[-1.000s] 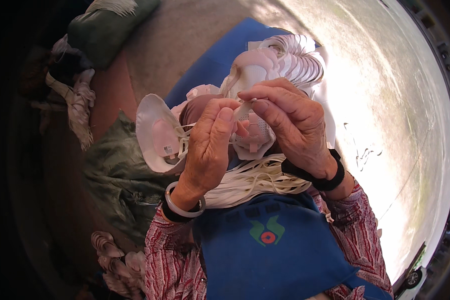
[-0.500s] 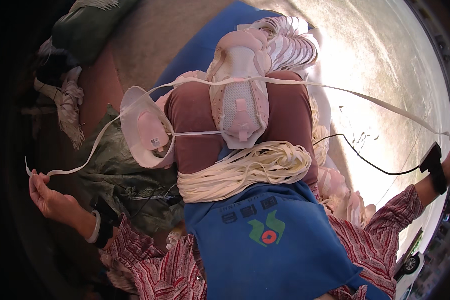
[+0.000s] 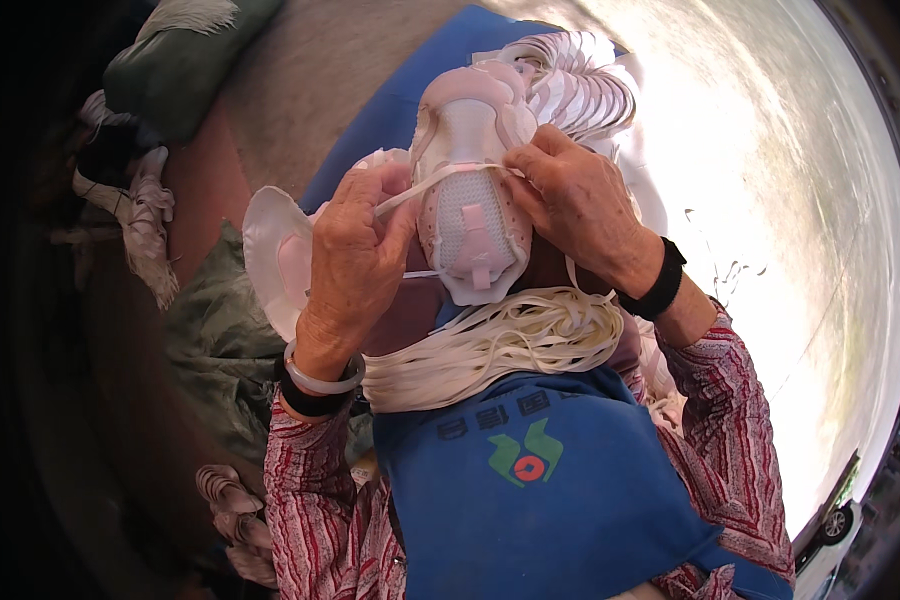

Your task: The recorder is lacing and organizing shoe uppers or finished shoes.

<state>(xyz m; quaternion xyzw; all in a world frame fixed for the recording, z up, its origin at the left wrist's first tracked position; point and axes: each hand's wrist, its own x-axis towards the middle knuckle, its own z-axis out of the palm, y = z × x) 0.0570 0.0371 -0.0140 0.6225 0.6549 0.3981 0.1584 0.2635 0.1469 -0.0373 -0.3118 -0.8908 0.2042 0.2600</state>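
A pink and white shoe upper (image 3: pixel 468 125) rests across my knees with its mesh tongue toward me. A cream shoelace (image 3: pixel 425 186) runs across it near the top of the tongue. My left hand (image 3: pixel 355 240) pinches the lace at the upper's left side. On the other side, my right hand (image 3: pixel 582 205) grips the lace close against the eyelet edge, with a loose length hanging below it. Another shoe upper (image 3: pixel 270 245) lies left of my left hand, partly hidden by it. A thick bundle of cream laces (image 3: pixel 500 335) lies on my lap.
A blue apron (image 3: pixel 560 510) covers my lap. Stacked shoe uppers (image 3: pixel 590 95) sit beyond my knees on the right, beside a blue cloth (image 3: pixel 370 125). Green sacking (image 3: pixel 220 320) lies on the left, and more laces (image 3: pixel 145 215) hang at the far left.
Both hands have come in from far out at the sides to the shoe upper. The lace, stretched wide in an arc before, is now gathered close over the tongue.
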